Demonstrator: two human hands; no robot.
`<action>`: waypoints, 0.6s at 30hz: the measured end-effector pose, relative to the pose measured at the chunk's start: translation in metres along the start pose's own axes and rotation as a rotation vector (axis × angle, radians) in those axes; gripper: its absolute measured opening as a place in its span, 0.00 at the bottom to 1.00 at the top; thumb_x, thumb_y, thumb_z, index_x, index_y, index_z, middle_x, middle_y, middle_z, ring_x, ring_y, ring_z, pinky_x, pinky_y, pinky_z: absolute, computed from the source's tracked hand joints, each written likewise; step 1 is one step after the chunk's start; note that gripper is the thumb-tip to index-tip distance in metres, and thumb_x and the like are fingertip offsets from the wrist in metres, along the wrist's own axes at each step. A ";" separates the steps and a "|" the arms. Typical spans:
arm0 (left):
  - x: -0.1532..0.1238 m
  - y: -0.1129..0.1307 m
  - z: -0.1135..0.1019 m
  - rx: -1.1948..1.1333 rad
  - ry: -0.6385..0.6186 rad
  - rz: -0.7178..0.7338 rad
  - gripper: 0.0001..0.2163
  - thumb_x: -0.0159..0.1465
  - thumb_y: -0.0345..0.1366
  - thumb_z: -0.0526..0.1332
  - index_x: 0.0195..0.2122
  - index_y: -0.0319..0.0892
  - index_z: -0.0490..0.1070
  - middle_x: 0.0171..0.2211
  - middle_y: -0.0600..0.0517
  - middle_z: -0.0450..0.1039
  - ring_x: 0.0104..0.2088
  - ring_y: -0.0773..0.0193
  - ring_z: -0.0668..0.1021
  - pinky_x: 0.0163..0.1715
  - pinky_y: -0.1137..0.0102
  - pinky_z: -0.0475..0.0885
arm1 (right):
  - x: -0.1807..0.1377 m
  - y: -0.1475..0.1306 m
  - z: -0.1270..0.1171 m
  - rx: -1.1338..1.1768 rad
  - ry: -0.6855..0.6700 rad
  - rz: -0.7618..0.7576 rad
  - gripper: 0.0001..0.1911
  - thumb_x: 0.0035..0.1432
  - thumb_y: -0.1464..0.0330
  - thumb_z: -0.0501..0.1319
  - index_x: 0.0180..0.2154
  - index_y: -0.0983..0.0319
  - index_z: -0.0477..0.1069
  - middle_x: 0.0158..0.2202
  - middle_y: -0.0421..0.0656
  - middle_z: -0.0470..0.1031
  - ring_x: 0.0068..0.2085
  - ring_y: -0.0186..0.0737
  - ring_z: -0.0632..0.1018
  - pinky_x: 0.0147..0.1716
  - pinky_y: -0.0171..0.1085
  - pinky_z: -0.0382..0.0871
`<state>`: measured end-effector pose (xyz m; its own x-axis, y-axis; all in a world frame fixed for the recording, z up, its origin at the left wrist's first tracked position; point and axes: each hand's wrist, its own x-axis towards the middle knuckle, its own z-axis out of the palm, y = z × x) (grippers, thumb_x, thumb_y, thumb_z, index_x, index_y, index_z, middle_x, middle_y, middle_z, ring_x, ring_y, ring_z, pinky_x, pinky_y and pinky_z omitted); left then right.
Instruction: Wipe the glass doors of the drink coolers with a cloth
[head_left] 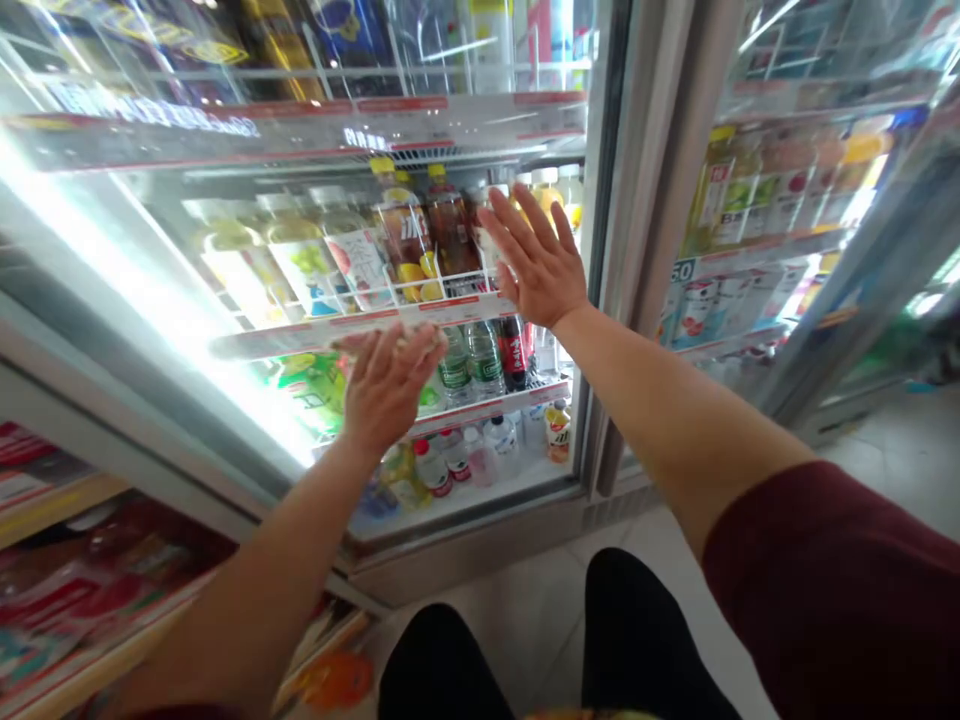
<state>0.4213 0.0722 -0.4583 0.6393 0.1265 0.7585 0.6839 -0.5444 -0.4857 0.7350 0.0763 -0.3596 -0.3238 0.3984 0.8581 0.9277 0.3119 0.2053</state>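
Both my hands are raised in front of a lit drinks cooler with several shelves of bottles. My right hand [541,258] is open, its fingers spread before the middle shelf, close to the dark tea bottles [452,225]. Lower and to the left, my left hand [384,390] has its fingers stretched out, with the tips blurred. A pale smear shows around those fingertips; I cannot tell what it is. It is nearest the middle shelf edge [322,328] and the green-labelled water bottles [484,358]. Neither hand visibly grips a bottle.
A metal door frame [637,200] separates this cooler from another section with juice bottles [739,195]. At the lower left stands a rack with red packages [60,590]. An orange item [337,680] lies near the floor. My dark-clad knees [442,665] are below, over floor tiles [555,600].
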 end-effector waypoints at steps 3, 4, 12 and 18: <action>0.016 -0.029 -0.013 0.055 0.099 -0.200 0.25 0.77 0.30 0.54 0.74 0.46 0.65 0.78 0.53 0.56 0.81 0.54 0.49 0.80 0.43 0.48 | 0.000 -0.001 -0.001 0.001 0.000 0.007 0.36 0.74 0.66 0.45 0.80 0.53 0.50 0.81 0.36 0.52 0.82 0.54 0.49 0.80 0.64 0.42; 0.017 -0.030 -0.014 0.075 0.117 -0.241 0.24 0.78 0.32 0.54 0.74 0.45 0.65 0.78 0.52 0.55 0.81 0.52 0.48 0.80 0.41 0.49 | -0.001 -0.001 -0.002 0.002 -0.001 0.010 0.36 0.74 0.66 0.45 0.80 0.53 0.50 0.81 0.36 0.52 0.82 0.54 0.49 0.80 0.64 0.42; -0.027 -0.012 -0.007 -0.005 -0.067 -0.020 0.28 0.74 0.27 0.59 0.73 0.59 0.67 0.72 0.55 0.68 0.80 0.57 0.55 0.81 0.50 0.50 | -0.001 -0.003 -0.004 -0.001 -0.011 0.020 0.36 0.73 0.66 0.46 0.79 0.52 0.51 0.81 0.36 0.54 0.82 0.54 0.50 0.80 0.64 0.42; -0.007 -0.068 -0.034 0.065 0.123 -0.319 0.27 0.77 0.31 0.56 0.77 0.45 0.60 0.80 0.45 0.50 0.80 0.43 0.47 0.78 0.36 0.46 | -0.001 -0.004 -0.005 0.005 -0.007 0.024 0.36 0.73 0.67 0.45 0.79 0.53 0.53 0.80 0.38 0.55 0.81 0.54 0.51 0.80 0.64 0.43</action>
<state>0.3583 0.0797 -0.4162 0.3458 0.1789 0.9211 0.8660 -0.4388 -0.2399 0.7329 0.0702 -0.3584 -0.3024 0.4116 0.8597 0.9345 0.3059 0.1822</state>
